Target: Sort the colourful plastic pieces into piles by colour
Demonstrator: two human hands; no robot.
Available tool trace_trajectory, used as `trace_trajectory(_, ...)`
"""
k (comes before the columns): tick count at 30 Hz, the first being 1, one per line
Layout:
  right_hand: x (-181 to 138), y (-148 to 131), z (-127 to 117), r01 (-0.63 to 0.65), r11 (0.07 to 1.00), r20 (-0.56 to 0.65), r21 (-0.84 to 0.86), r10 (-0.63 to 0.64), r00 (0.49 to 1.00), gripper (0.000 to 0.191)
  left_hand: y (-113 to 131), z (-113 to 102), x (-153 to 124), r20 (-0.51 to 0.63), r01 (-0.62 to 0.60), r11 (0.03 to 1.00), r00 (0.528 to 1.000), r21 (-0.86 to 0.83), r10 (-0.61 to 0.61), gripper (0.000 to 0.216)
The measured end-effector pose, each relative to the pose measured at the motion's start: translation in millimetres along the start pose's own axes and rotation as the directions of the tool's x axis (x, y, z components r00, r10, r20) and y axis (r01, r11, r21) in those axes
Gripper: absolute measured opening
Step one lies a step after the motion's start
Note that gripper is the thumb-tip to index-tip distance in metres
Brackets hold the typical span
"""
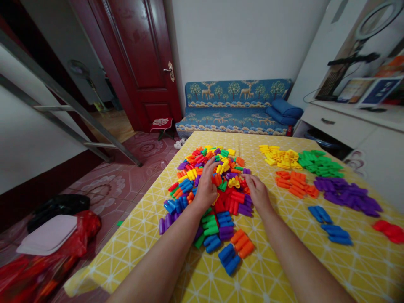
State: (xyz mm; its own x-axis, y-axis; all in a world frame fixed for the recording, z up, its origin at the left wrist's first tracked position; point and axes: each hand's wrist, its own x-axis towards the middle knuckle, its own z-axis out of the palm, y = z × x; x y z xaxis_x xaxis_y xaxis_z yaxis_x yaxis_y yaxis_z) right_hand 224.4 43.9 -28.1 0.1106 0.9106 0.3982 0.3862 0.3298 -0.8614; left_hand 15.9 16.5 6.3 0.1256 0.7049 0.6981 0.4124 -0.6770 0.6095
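A mixed pile of plastic bullet-shaped building blocks (229,197) in several colours lies on the table. My left hand (206,187) reaches over the left middle of this pile, its fingers stretched out among the pieces. A yellow piece shows beside its palm. At the pile's right edge is my right hand (259,193), fingers pointing left and slightly apart, close to red and yellow pieces. No block is plainly held in either hand; some fingertips are partly hidden. Nearest my forearms lie orange blocks (242,243) and blue blocks (229,259).
Sorted by colour on the right are yellow (280,158), green (320,163), orange (296,184), purple (347,195), blue (336,234) and red blocks (389,230). A yellow patterned cloth (139,248) covers the table. Behind stands a blue sofa (236,113); a white cabinet (344,126) stands right.
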Motion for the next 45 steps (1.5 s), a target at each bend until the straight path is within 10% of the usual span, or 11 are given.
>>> trace_trajectory(5,0,0,0,-0.005,1.000,0.000,-0.002,0.005,1.000,0.051,-5,1,-2,-0.006,-0.032,0.993,0.999,-0.113,0.032,0.028)
trace_trajectory(21,-1,0,0,0.008,1.000,0.013,-0.016,-0.008,1.000,0.049,-3,1,0,0.005,-0.052,0.990,0.999,-0.129,0.053,0.029)
trace_trajectory(33,-1,-3,-1,-0.022,1.000,0.013,-0.018,0.023,1.000,0.048,2,-5,5,-0.139,0.104,0.818,0.966,-0.565,-0.219,0.022)
trace_trajectory(45,11,-6,-24,-0.148,0.982,0.197,0.120,0.123,0.973,0.050,-1,-4,1,-0.142,0.016,0.996,0.989,-0.092,-0.029,0.028)
